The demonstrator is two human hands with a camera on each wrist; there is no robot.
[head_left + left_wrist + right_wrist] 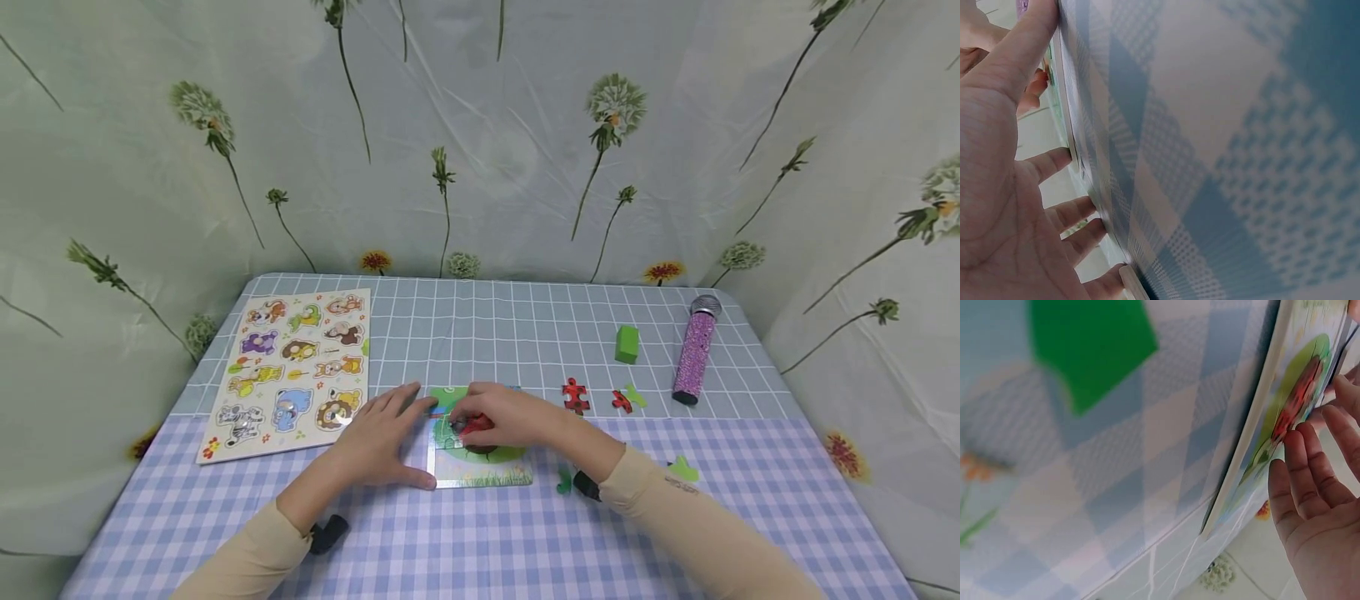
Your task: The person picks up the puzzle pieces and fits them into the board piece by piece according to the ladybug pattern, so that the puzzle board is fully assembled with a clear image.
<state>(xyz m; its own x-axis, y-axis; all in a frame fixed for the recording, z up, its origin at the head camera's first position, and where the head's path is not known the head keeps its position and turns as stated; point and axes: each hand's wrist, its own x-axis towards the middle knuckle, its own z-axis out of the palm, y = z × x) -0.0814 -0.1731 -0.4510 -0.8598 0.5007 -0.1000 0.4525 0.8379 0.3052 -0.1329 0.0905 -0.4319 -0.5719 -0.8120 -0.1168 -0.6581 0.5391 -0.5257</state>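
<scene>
A small puzzle board with a ladybug picture lies on the cloth between the hands. My left hand is spread along its left side, thumb at the near corner and index finger farther up the edge. Over the board, my right hand pinches a red and dark ladybug puzzle piece with thumb and fingers, low against the picture. In the right wrist view its fingertips touch the red ladybug area, which looks flat; the thumb's contact is partly hidden. The left wrist view shows the left palm and extended fingers.
Loose red pieces and green pieces lie right of the board. Farther right are a green block and a purple glitter microphone. An animal peg puzzle lies left. A flowered curtain stands behind the table.
</scene>
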